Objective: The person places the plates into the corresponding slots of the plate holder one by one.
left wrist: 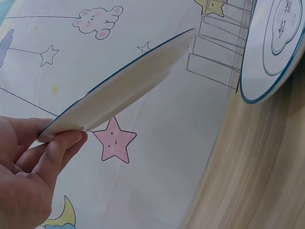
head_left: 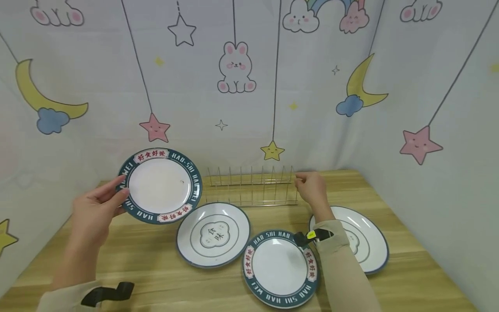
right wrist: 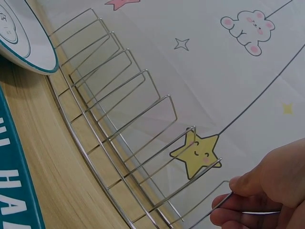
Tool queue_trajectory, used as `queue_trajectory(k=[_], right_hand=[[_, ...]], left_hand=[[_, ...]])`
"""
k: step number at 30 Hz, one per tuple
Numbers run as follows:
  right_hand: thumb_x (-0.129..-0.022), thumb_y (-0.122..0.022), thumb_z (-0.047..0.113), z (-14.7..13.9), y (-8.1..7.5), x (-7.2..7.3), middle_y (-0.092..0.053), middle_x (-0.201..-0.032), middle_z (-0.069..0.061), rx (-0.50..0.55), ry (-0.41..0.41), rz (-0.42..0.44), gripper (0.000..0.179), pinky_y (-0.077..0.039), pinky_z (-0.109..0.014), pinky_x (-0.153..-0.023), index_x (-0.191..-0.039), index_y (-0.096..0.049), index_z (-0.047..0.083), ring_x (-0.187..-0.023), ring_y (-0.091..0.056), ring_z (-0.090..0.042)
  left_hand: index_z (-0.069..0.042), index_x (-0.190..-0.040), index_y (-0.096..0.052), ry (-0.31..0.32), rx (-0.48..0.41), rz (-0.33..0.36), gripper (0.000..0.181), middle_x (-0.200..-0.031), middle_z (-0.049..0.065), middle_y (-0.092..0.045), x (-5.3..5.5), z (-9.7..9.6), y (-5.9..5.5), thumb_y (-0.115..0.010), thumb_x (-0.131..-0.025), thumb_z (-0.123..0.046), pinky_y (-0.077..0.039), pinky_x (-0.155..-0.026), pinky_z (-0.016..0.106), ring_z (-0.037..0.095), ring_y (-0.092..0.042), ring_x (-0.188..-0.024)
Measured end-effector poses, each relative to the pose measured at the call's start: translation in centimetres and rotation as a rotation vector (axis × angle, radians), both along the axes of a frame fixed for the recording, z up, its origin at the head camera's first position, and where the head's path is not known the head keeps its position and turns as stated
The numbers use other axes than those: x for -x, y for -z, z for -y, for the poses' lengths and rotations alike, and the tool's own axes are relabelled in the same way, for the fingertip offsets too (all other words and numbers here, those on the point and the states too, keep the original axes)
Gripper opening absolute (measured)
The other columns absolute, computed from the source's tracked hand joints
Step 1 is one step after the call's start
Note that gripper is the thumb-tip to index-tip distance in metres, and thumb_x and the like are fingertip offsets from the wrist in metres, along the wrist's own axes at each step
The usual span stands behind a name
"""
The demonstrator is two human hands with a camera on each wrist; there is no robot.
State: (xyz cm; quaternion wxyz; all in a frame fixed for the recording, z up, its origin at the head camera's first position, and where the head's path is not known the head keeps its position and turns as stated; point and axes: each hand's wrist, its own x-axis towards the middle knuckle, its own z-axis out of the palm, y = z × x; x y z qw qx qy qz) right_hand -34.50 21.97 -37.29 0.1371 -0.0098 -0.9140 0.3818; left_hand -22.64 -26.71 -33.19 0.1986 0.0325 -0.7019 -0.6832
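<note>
My left hand (head_left: 95, 208) pinches the left rim of a white plate (head_left: 159, 185) with a dark green lettered border. That plate is raised over the table, its face tilted toward the head camera; in the left wrist view its pale underside (left wrist: 128, 93) shows, thumb on one side and fingers on the other. At the back stands a wire dish rack (head_left: 251, 190) with upright dividers and no plates in its slots. My right hand (head_left: 312, 190) pinches the rack's right end wire between thumb and fingers, seen close in the right wrist view (right wrist: 267, 191).
On the wooden table (head_left: 156, 268) lie a white plate with a thin blue rim (head_left: 187, 247), a second green-bordered plate (head_left: 278, 268) and another blue-rimmed plate (head_left: 370, 234), partly behind my right forearm. A printed curtain (head_left: 195, 95) hangs right behind the rack.
</note>
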Motion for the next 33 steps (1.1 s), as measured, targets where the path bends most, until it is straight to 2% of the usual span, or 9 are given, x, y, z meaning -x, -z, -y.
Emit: queue_trajectory(k=[3, 5, 9, 15, 19, 22, 28, 33], right_hand=[[-0.096, -0.062, 0.012, 0.1, 0.0, 0.1, -0.07, -0.111, -0.016, 0.006, 0.0, 0.006, 0.03, -0.056, -0.036, -0.072, -0.124, -0.068, 0.004, -0.092, -0.067, -0.027], [-0.096, -0.062, 0.012, 0.2, 0.0, 0.1, -0.07, -0.111, -0.016, 0.008, -0.003, 0.011, 0.031, -0.056, -0.036, -0.072, -0.125, -0.067, 0.004, -0.092, -0.067, -0.027], [-0.097, -0.062, 0.012, 0.3, -0.1, 0.2, -0.07, -0.111, -0.016, 0.009, -0.012, 0.01, 0.031, -0.057, -0.037, -0.074, -0.125, -0.067, 0.003, -0.092, -0.068, -0.027], [-0.097, -0.061, 0.012, 0.4, 0.0, 0.2, -0.068, -0.116, -0.018, -0.007, -0.026, 0.0, 0.031, -0.057, -0.042, -0.081, -0.126, -0.066, 0.002, -0.098, -0.067, -0.03], [-0.097, -0.062, 0.012, 0.4, 0.2, 0.2, -0.068, -0.117, -0.017, -0.018, -0.03, -0.001, 0.032, -0.056, -0.044, -0.084, -0.126, -0.066, 0.002, -0.101, -0.066, -0.031], [-0.096, -0.062, 0.012, 0.3, 0.2, 0.2, -0.069, -0.115, -0.017, -0.029, -0.031, -0.018, 0.03, -0.056, -0.044, -0.084, -0.124, -0.068, 0.003, -0.1, -0.065, -0.03], [-0.096, -0.062, 0.011, 0.2, 0.0, 0.2, -0.071, -0.112, -0.016, -0.03, -0.035, -0.032, 0.031, -0.056, -0.037, -0.074, -0.126, -0.067, 0.002, -0.094, -0.067, -0.027], [-0.097, -0.061, 0.01, 0.1, 0.1, 0.1, -0.07, -0.113, -0.015, -0.019, -0.032, -0.015, 0.032, -0.056, -0.034, -0.071, -0.127, -0.066, 0.003, -0.092, -0.068, -0.025]], left_hand=[[-0.012, -0.138, -0.059, -0.017, -0.009, 0.007, 0.05, -0.138, 0.012, -0.057, 0.5, -0.7, 0.0, -0.073, -0.09, -0.013, -0.057, -0.069, 0.022, 0.003, -0.069, -0.082], [-0.013, -0.137, -0.059, -0.032, -0.009, 0.004, 0.049, -0.142, 0.016, -0.052, 0.9, -1.2, 0.0, -0.072, -0.09, -0.013, -0.056, -0.07, 0.021, 0.002, -0.069, -0.084], [-0.015, -0.137, -0.06, -0.066, -0.003, -0.004, 0.047, -0.144, 0.018, -0.049, 1.6, -2.0, 0.1, -0.071, -0.091, -0.014, -0.056, -0.07, 0.02, 0.001, -0.068, -0.087], [-0.014, -0.133, -0.063, -0.095, -0.108, -0.025, 0.045, -0.141, 0.016, -0.054, 2.5, -3.1, 0.3, -0.072, -0.089, -0.009, -0.056, -0.069, 0.021, 0.006, -0.069, -0.087], [-0.014, -0.129, -0.066, -0.127, -0.129, -0.026, 0.042, -0.136, 0.015, -0.058, 2.9, -3.9, 0.4, -0.073, -0.089, -0.007, -0.057, -0.067, 0.021, 0.007, -0.07, -0.084], [-0.013, -0.128, -0.067, -0.119, -0.141, -0.045, 0.041, -0.136, 0.017, -0.057, 3.2, -4.5, 0.3, -0.073, -0.088, -0.007, -0.057, -0.067, 0.022, 0.007, -0.07, -0.084], [-0.015, -0.127, -0.068, -0.101, -0.095, -0.08, 0.04, -0.141, 0.016, -0.053, 4.0, -5.9, -0.1, -0.073, -0.089, -0.007, -0.056, -0.069, 0.02, 0.006, -0.071, -0.087], [-0.019, -0.128, -0.067, -0.125, 0.017, -0.082, 0.038, -0.143, 0.011, -0.053, 4.7, -7.3, -0.3, -0.071, -0.091, -0.012, -0.056, -0.072, 0.019, 0.008, -0.07, -0.093]])
